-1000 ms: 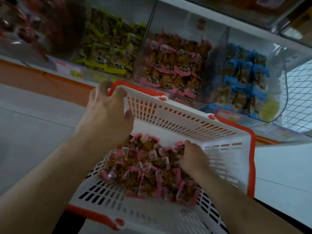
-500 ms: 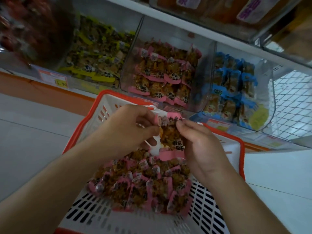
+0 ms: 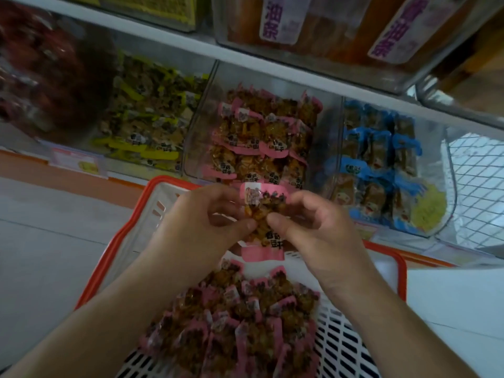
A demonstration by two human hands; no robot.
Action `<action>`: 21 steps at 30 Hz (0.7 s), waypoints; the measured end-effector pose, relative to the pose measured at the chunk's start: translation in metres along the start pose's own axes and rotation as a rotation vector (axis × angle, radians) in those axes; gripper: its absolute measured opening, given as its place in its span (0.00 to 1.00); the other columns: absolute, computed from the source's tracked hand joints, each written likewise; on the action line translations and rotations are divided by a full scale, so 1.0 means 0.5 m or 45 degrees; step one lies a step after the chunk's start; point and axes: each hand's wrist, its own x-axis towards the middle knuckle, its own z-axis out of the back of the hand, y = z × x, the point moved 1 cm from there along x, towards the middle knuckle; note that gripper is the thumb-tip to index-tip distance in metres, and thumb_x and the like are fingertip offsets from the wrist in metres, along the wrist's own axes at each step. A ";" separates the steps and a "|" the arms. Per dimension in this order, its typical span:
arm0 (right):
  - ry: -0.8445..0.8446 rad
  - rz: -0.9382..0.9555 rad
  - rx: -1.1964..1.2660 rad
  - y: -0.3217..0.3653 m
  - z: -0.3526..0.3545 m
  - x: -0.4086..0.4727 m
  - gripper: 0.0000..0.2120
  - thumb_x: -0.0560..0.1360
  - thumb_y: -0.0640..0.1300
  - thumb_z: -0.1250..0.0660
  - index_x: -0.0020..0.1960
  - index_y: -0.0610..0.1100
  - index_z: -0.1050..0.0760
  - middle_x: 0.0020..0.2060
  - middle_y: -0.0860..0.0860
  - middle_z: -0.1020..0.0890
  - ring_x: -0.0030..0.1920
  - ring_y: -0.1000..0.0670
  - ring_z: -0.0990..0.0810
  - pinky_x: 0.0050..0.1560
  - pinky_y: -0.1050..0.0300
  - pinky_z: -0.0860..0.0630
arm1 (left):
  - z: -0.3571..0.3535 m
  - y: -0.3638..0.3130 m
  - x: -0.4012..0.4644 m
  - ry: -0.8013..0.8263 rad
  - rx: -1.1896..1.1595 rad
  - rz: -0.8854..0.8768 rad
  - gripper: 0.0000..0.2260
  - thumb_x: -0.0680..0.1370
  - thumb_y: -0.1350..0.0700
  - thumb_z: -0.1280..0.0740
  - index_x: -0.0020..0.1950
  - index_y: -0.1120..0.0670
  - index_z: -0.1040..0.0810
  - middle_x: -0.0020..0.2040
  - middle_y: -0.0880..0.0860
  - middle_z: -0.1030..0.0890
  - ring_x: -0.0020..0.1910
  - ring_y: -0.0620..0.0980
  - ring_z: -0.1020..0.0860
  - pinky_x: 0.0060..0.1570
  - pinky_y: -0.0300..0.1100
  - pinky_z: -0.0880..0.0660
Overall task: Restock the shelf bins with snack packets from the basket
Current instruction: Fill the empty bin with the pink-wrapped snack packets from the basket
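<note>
Still early: left hand (image 3: 201, 222) and right hand (image 3: 313, 227) pinch 1 pink packet (image 3: 263, 214) between them, pink bin (image 3: 261, 140) just beyond partly stocked, basket (image 3: 354, 347) heap below largely unplaced.

Pale grey tiled floor (image 3: 49, 236) below. Orange plinth (image 3: 24, 162) along the shelving's base. White wire mesh panel (image 3: 480, 170) at right. Dim, even light.

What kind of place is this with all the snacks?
Most likely a shop's snack aisle. Clear shelf bins hold sorted packets, pink-edged beside blue, a price label sits on the shelf edge, and a shopping basket stands below.
</note>
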 end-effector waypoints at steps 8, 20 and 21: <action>-0.297 -0.012 -0.144 0.026 -0.016 0.026 0.07 0.74 0.46 0.20 0.47 0.52 0.17 0.40 0.57 0.12 0.42 0.58 0.13 0.48 0.53 0.17 | 0.051 0.007 0.019 -0.248 0.899 -0.273 0.29 0.81 0.50 0.32 0.80 0.42 0.37 0.78 0.40 0.37 0.76 0.45 0.37 0.71 0.41 0.33; -0.392 -0.130 -0.621 0.077 -0.207 0.331 0.16 0.74 0.54 0.20 0.51 0.43 0.17 0.45 0.48 0.15 0.44 0.47 0.15 0.29 0.62 0.29 | 0.061 0.035 0.027 -0.103 1.028 -0.255 0.34 0.80 0.52 0.36 0.83 0.51 0.47 0.82 0.47 0.46 0.81 0.50 0.48 0.79 0.50 0.41; -0.402 -0.138 -0.686 0.073 -0.215 0.339 0.18 0.74 0.55 0.20 0.54 0.43 0.17 0.48 0.47 0.14 0.46 0.46 0.14 0.26 0.63 0.33 | 0.061 0.035 0.027 -0.096 1.036 -0.258 0.34 0.80 0.53 0.36 0.83 0.52 0.47 0.82 0.48 0.47 0.81 0.51 0.49 0.80 0.50 0.42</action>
